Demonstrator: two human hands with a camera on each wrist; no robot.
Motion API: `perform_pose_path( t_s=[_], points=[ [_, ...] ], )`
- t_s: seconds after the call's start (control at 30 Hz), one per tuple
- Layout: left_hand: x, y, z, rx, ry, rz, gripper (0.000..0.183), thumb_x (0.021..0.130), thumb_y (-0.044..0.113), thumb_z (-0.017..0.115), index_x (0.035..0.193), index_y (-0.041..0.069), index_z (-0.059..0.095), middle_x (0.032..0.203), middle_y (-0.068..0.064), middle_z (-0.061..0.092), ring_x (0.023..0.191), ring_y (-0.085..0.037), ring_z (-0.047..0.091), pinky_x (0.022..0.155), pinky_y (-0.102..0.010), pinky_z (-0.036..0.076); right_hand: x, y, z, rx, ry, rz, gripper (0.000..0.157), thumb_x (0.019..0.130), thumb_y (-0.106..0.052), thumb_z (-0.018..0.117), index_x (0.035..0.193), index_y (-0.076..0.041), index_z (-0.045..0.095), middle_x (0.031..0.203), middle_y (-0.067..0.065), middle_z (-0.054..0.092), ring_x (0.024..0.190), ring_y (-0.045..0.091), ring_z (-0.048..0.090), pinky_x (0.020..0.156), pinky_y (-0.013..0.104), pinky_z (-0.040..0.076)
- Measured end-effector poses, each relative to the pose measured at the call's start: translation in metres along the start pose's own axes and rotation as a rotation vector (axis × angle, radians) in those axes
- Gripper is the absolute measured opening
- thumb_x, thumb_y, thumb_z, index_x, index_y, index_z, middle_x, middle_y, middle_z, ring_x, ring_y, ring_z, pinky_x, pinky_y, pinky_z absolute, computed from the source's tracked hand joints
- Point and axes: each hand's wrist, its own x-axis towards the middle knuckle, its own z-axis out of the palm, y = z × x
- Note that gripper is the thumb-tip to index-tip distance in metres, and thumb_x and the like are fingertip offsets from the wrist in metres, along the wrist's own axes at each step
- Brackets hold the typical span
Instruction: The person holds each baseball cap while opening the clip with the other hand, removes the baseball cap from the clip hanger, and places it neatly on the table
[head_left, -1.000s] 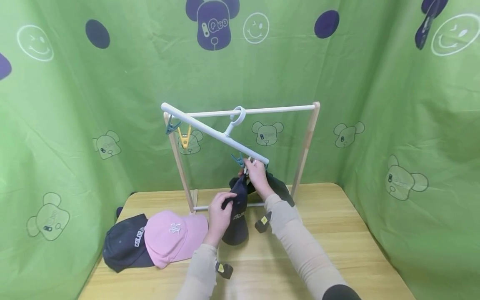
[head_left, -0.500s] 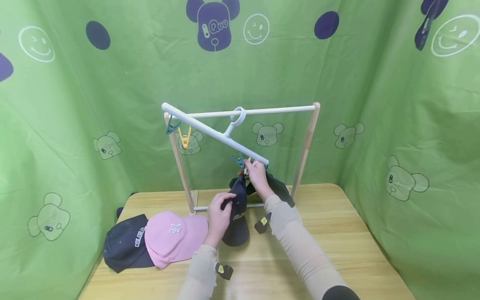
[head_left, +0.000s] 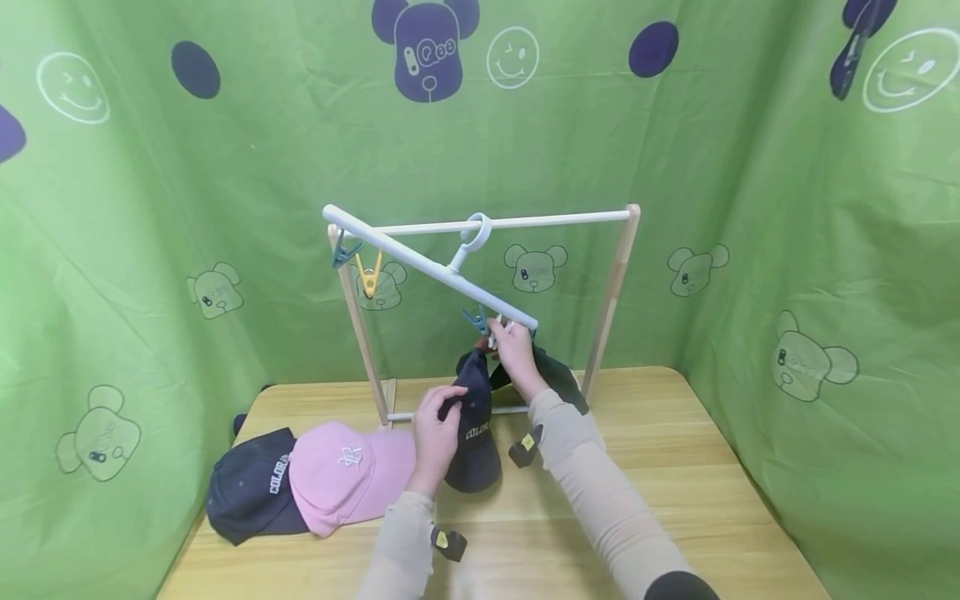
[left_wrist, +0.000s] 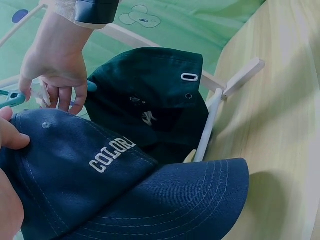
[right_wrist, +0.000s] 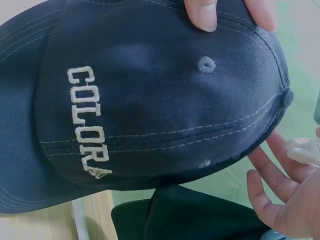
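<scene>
A navy baseball cap (head_left: pixel 474 446) with white lettering hangs brim-down above the table, pinched at its crown by my left hand (head_left: pixel 437 433). Just above the crown, my right hand (head_left: pixel 517 354) pinches a white clothespin (right_wrist: pixel 304 150) under the low end of the pale blue hanger (head_left: pixel 427 265). In the right wrist view the cap's top button is beside the right fingers; a gap shows between clothespin and cap. A dark green cap (left_wrist: pixel 145 75) hangs behind the right hand, next to a teal clip end (left_wrist: pixel 91 86).
The hanger tilts on the rack's white rail (head_left: pixel 558 221). A teal clip (head_left: pixel 477 318), a yellow clip (head_left: pixel 370 275) and another teal clip (head_left: pixel 343 250) hang from it. A pink cap (head_left: pixel 348 479) and another navy cap (head_left: pixel 247 487) lie at the table's left.
The navy cap's crown has shifted slightly left with my left hand, while its brim swung a little right. The right hand stays almost still at the clothespin.
</scene>
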Motion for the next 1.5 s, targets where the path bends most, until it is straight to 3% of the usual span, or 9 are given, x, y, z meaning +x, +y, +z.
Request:
perform_pose_path(
  t_s=[0.13, 0.37, 0.5, 0.7, 0.9, 1.03, 1.2, 1.27, 1.5],
  points=[
    [0.002, -0.017, 0.003, -0.007, 0.017, -0.017, 0.024, 0.082, -0.014, 0.061, 0.098, 0.000, 0.072, 0.104, -0.016, 0.069, 0.104, -0.032, 0.065, 0.099, -0.041, 0.052, 0.000, 0.000, 0.000, 0.004, 0.001, 0.004, 0.035, 0.098, -0.030, 0.051, 0.078, -0.003, 0.062, 0.062, 0.000, 0.069, 0.058, 0.011, 0.064, 0.050, 0.024, 0.045],
    [0.003, -0.027, -0.002, -0.045, 0.035, -0.009, 0.027, 0.083, -0.010, 0.064, 0.098, 0.010, 0.075, 0.106, -0.008, 0.070, 0.105, -0.024, 0.065, 0.100, -0.035, 0.052, 0.001, -0.001, 0.001, -0.009, -0.011, -0.017, 0.041, 0.099, -0.030, 0.049, 0.086, 0.006, 0.063, 0.073, 0.016, 0.073, 0.058, 0.012, 0.065, 0.049, 0.023, 0.045],
    [0.002, -0.027, -0.004, -0.048, 0.044, -0.001, 0.029, 0.083, -0.009, 0.064, 0.099, 0.013, 0.074, 0.106, -0.007, 0.070, 0.105, -0.024, 0.065, 0.099, -0.035, 0.052, 0.002, -0.001, 0.001, -0.011, -0.013, -0.024, 0.039, 0.098, -0.029, 0.049, 0.085, 0.005, 0.064, 0.070, 0.012, 0.073, 0.058, 0.011, 0.065, 0.048, 0.023, 0.045],
    [0.000, -0.028, -0.007, -0.055, 0.080, -0.044, 0.028, 0.083, -0.009, 0.064, 0.099, 0.012, 0.074, 0.106, -0.007, 0.070, 0.106, -0.024, 0.064, 0.100, -0.035, 0.052, 0.001, -0.002, 0.002, -0.003, -0.010, -0.025, 0.033, 0.097, -0.028, 0.049, 0.079, -0.003, 0.062, 0.064, 0.002, 0.071, 0.058, 0.009, 0.066, 0.048, 0.023, 0.044],
    [-0.001, -0.029, -0.008, -0.048, 0.109, -0.073, 0.025, 0.083, -0.009, 0.065, 0.100, 0.007, 0.073, 0.108, -0.011, 0.069, 0.108, -0.027, 0.064, 0.101, -0.039, 0.051, -0.001, -0.004, 0.001, -0.011, -0.008, -0.018, 0.040, 0.098, -0.028, 0.049, 0.092, 0.008, 0.064, 0.072, 0.011, 0.074, 0.060, 0.010, 0.067, 0.050, 0.022, 0.044],
    [-0.003, -0.018, -0.011, -0.024, 0.121, -0.084, 0.023, 0.083, -0.012, 0.063, 0.100, 0.000, 0.072, 0.108, -0.018, 0.067, 0.108, -0.033, 0.063, 0.101, -0.043, 0.050, -0.002, -0.005, 0.001, -0.003, -0.014, 0.005, 0.036, 0.099, -0.028, 0.050, 0.088, 0.003, 0.064, 0.080, 0.019, 0.074, 0.068, 0.023, 0.071, 0.050, 0.022, 0.044],
    [-0.006, -0.024, -0.014, -0.037, 0.135, -0.074, 0.026, 0.083, -0.010, 0.064, 0.099, 0.007, 0.073, 0.107, -0.012, 0.068, 0.107, -0.028, 0.064, 0.100, -0.038, 0.051, -0.019, -0.027, -0.002, 0.002, -0.032, 0.015, 0.031, 0.101, -0.022, 0.048, 0.087, 0.002, 0.061, 0.092, 0.031, 0.070, 0.089, 0.047, 0.068, 0.050, 0.021, 0.044],
    [-0.007, -0.036, -0.013, -0.046, 0.145, -0.067, 0.027, 0.083, -0.009, 0.065, 0.099, 0.010, 0.074, 0.107, -0.010, 0.069, 0.107, -0.026, 0.064, 0.100, -0.036, 0.052, -0.025, -0.035, -0.002, -0.005, -0.035, 0.009, 0.030, 0.101, -0.019, 0.047, 0.088, 0.005, 0.059, 0.093, 0.033, 0.069, 0.090, 0.049, 0.067, 0.051, 0.021, 0.045],
    [-0.008, -0.039, -0.014, -0.038, 0.182, -0.046, 0.027, 0.082, -0.010, 0.065, 0.097, 0.010, 0.074, 0.106, -0.010, 0.069, 0.106, -0.026, 0.065, 0.098, -0.034, 0.053, -0.026, -0.035, -0.002, -0.001, -0.028, 0.007, 0.031, 0.101, -0.019, 0.047, 0.090, 0.008, 0.059, 0.089, 0.033, 0.069, 0.085, 0.049, 0.068, 0.051, 0.024, 0.047]
  ],
)
